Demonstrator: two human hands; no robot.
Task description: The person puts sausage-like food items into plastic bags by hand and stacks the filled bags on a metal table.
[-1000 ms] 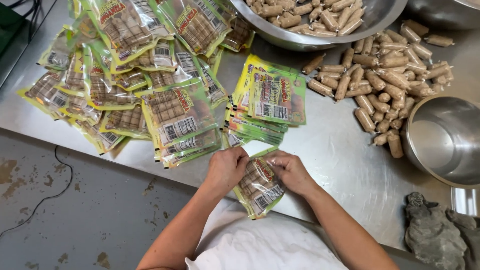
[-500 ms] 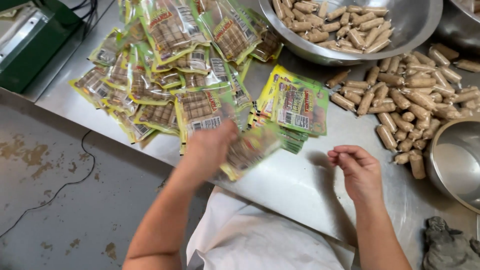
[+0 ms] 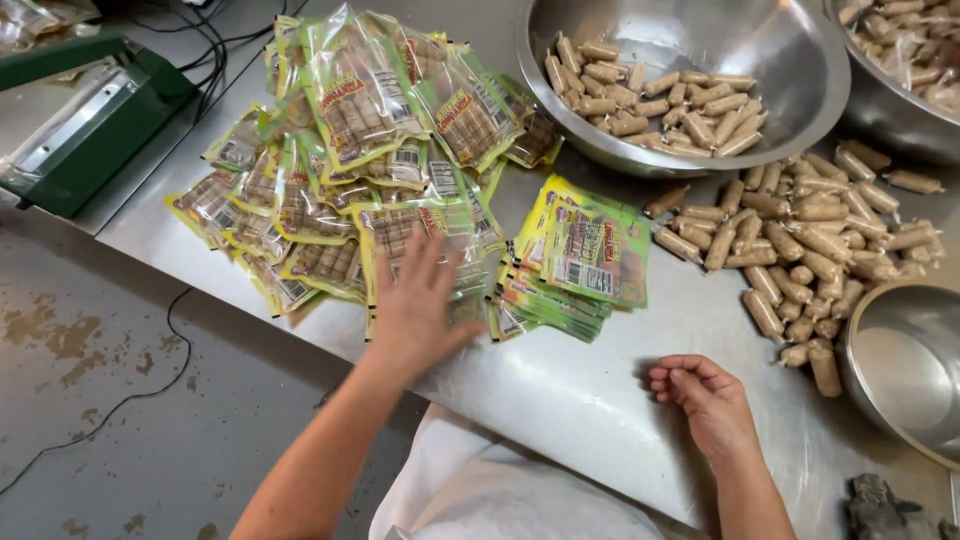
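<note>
Left hand (image 3: 420, 305) lies flat, fingers spread, on the filled packets (image 3: 340, 190) heaped far-left on the steel table (image 3: 570, 400). Right hand (image 3: 705, 395) rests empty near the right, fingers loosely curled, just beside the sausages (image 3: 800, 240).

Filled packets (image 3: 380, 150): clear film, yellow-green borders, red lettering, white barcode patches; contents brown. Flat empty pouches (image 3: 590, 255), right of pile: same yellow-green print, red accents. Loose rolls (image 3: 800, 240) on table: tan-brown, in clear wrap. Big bowl (image 3: 790, 90), far side: bare silver steel. Table (image 3: 560, 390): dull grey metal. Sealer (image 3: 90, 130), far left: dark green, silver bar. Floor (image 3: 110, 400): grey, brown stains. Cloth (image 3: 500, 490), near edge: white.
</note>
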